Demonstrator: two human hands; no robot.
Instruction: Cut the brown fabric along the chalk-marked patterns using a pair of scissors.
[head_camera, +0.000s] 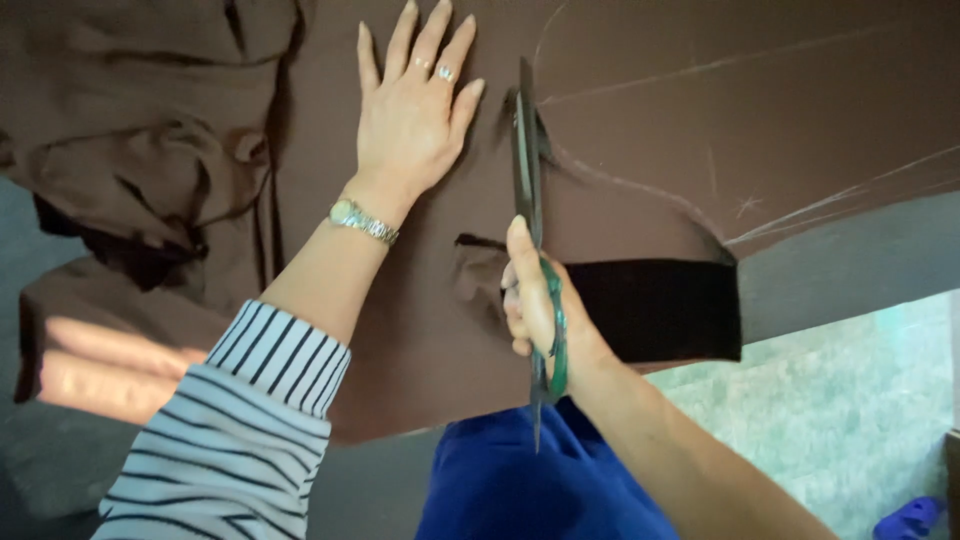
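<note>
Brown fabric (640, 120) lies spread over a grey table, marked with pale chalk lines (700, 65). My left hand (415, 110) presses flat on the cloth, fingers apart, with rings and a metal wristwatch (362, 221) on the wrist. My right hand (535, 300) grips scissors (528, 170) with green handles. Their long dark blades point away from me and sit in a cut in the fabric, just right of my left hand and beside a curved chalk line.
Bunched brown fabric (140, 150) is heaped at the left. The grey table edge (850, 260) runs at the right, with pale green tiled floor (850, 400) below. My blue trousers (510, 480) show beneath the table, and a blue slipper (910, 518) is at the lower right.
</note>
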